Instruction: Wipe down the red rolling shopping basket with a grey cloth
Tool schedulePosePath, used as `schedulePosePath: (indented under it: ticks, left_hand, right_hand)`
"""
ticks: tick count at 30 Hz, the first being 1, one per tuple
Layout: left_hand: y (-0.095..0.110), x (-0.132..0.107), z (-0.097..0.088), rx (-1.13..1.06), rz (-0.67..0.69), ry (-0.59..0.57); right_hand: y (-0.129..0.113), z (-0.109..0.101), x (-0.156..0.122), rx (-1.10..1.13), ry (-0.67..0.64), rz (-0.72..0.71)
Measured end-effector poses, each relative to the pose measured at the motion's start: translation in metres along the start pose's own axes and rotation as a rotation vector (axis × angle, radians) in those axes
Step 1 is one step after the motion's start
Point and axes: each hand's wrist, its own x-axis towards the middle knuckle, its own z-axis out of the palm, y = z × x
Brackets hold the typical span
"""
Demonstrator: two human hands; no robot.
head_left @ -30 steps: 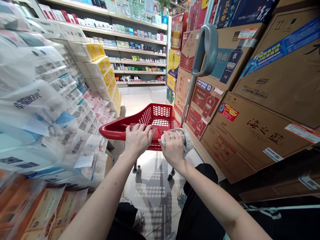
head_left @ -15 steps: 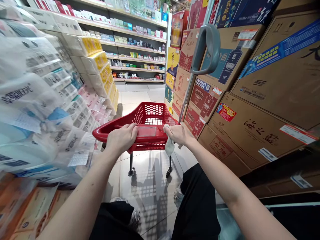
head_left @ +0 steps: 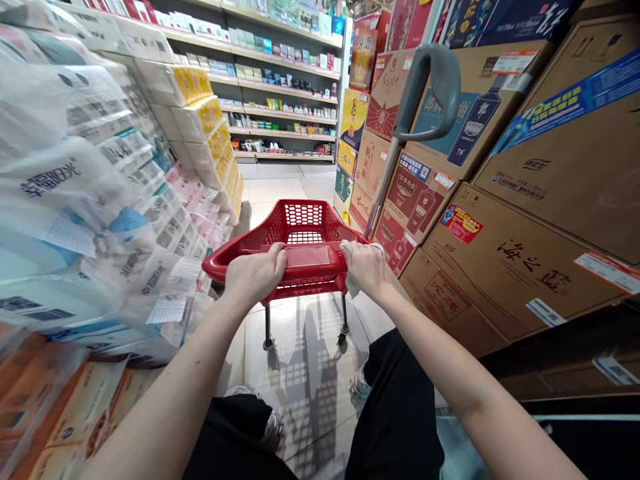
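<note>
Filling the right side of the view, stacked cardboard boxes (head_left: 525, 267) are cut off by the top and right edges, so their full height cannot be told. On the left, wrapped paper packs (head_left: 75, 220) are piled high; the nearest ones are blurred and their print is hard to make out. At the far end of the aisle, shelves (head_left: 280, 113) of small goods are seen, too small to be named. The tiled floor (head_left: 300, 373) is partly covered by the grid shadow of a red trolley basket (head_left: 300, 223), which is stood in the middle of the aisle between the packs and the boxes. Only two of its wheels are shown, and the inside is largely hidden by the near rim. A grey handle (head_left: 440, 80) is raised on a pole at the basket's right side, in front of the boxes.

The near rim is gripped by the left hand (head_left: 255, 273), fingers curled over it. The right hand (head_left: 367, 270) is closed on the rim's right end, with a white wad (head_left: 350, 288) pressed under the palm. Most of the wad is hidden, and whether it is cloth or paper cannot be told.
</note>
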Motion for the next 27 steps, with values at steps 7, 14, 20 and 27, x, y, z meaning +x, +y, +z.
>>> schedulePosePath:
  ticks: [7,14,20,27]
  left_hand:
    - [0.014,0.003,0.001,-0.067,-0.048,-0.058]
    - [-0.011,0.004,-0.004,-0.116,0.083,-0.175]
    - [-0.015,0.003,0.001,-0.059,0.078,-0.111]
    - [0.014,-0.003,0.0,-0.009,0.074,-0.045]
  right_hand:
    - [-0.043,0.0,0.016,0.097,0.01,0.278]
    - [-0.008,0.002,-0.015,0.221,0.139,-0.264]
    - [0.03,0.006,-0.019,0.089,0.129,-0.21]
    - [-0.044,0.014,-0.012,0.124,0.171,0.02]
